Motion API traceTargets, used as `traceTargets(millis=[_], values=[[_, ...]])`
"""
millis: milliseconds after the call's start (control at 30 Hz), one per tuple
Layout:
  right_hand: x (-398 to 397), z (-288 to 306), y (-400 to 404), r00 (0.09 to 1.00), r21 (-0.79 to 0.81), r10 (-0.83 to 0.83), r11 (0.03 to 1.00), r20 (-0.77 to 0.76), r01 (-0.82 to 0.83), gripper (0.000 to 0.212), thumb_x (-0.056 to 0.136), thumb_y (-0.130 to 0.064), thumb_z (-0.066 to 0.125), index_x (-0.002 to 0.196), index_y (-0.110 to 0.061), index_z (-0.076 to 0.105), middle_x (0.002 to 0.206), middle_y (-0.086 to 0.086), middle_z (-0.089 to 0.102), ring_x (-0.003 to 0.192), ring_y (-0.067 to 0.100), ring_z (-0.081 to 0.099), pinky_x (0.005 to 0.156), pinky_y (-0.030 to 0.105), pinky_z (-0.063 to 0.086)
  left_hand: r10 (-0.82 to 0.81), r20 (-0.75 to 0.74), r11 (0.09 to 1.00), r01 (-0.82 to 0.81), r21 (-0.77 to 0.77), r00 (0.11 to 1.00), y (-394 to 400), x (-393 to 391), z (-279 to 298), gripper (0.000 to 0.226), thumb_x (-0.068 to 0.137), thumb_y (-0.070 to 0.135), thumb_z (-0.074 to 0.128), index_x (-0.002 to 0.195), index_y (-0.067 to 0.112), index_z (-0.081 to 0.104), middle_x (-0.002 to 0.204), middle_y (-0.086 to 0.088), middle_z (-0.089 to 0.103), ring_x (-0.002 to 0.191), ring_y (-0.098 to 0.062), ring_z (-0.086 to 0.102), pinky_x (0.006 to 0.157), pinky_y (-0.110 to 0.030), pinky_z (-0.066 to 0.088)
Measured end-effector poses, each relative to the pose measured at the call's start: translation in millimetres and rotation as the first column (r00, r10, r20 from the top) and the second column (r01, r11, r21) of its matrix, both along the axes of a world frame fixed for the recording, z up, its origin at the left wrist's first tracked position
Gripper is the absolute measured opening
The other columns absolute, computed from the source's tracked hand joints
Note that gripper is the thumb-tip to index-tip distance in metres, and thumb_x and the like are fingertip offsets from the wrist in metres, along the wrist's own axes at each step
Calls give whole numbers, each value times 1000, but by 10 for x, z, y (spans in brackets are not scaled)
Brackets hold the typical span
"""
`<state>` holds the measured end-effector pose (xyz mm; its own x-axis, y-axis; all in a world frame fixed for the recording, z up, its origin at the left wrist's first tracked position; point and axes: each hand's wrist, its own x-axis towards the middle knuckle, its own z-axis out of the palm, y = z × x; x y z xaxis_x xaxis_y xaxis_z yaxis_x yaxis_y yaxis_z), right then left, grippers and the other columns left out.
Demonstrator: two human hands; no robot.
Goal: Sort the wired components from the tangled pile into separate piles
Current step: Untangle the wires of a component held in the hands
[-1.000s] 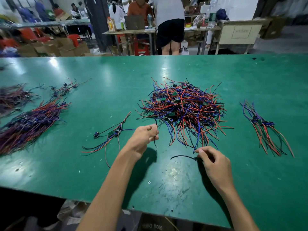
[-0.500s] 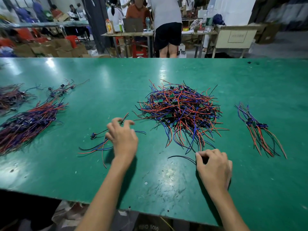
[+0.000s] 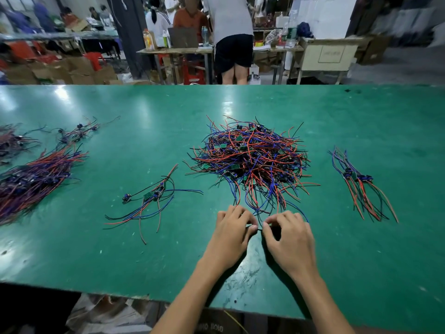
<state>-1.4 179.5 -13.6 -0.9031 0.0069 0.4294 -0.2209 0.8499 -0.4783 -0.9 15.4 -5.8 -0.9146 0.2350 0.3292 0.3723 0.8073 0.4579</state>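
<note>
Green, scuffed surface [image 3: 361, 249] carries everything. Tangled pile [image 3: 250, 160] of red, blue and black wires with small green boards sits at centre, loose ends trailing toward the near edge. Left hand [image 3: 232, 233] and right hand [image 3: 289, 239] lie close together just in front of the pile, palms down, knuckles up. Both have fingers curled; thumb and forefinger of each pinch a thin black wire [image 3: 258, 229], of which only a short stretch shows in the gap between the two hands. Fingertips of the two hands almost meet there. Whether this wire is attached to a board cannot be told. Small group of wired pieces [image 3: 149, 201] lies left of the hands, spread out, a few wires fanning toward the near edge, apart from the central pile. Another small group [image 3: 358, 184] lies to the right, well apart from the pile, wires roughly aligned and running toward the near edge. Large bundle [image 3: 33, 182] of red and purple-blue wires lies at the far left, running off the picture's edge. Smaller, thinner cluster [image 3: 77, 133] sits behind it, and one more heap [image 3: 12, 141] at the left border, partly cut off. Beyond the surface, people stand at a bench [image 3: 216, 48] with bottles on it; cardboard boxes [image 3: 72, 71] sit on the floor at left.
</note>
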Motion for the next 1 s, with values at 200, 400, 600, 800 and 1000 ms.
traceTargets(millis=[200,400,600,800,1000], values=[[21,-12,8,996,-37,-6,999,90,10,23,81,-42,82,98,-26,79,91,-4,64,86,24,58,78,39,45,10,-4,1000,-10,1,1000,-9,15,-19,13,103,24,52,110,22,62,108,5,56,103,-17,47,87,-32,38],[40,-5,-14,995,-40,-16,999,102,21,9,90,-25,75,87,-17,73,87,-1,64,84,25,57,76,40,46,25,-13,998,-25,-59,1000,-33,36,-7,29,103,32,52,130,30,60,112,5,55,106,-16,47,89,-30,37],[47,18,50,988,-130,105,987,110,-91,6,89,-18,76,87,-14,74,85,-2,65,83,20,57,74,30,41,-36,-38,991,31,-129,999,-41,36,-12,42,104,37,49,146,36,49,120,2,54,107,-17,48,88,-30,37],[72,52,100,977,-340,198,926,77,-161,11,82,-8,81,82,-18,76,82,-11,68,77,5,62,75,25,49,-49,-61,992,42,-118,997,-45,25,-41,48,104,42,49,151,37,41,119,2,54,109,-17,48,90,-31,39],[101,84,103,976,-385,210,898,-49,-212,15,79,-3,83,82,-17,78,81,-11,69,79,2,65,73,13,48,-31,-40,996,28,-85,999,-33,31,-29,53,103,48,47,151,30,37,129,5,51,116,-18,47,94,-26,35]])
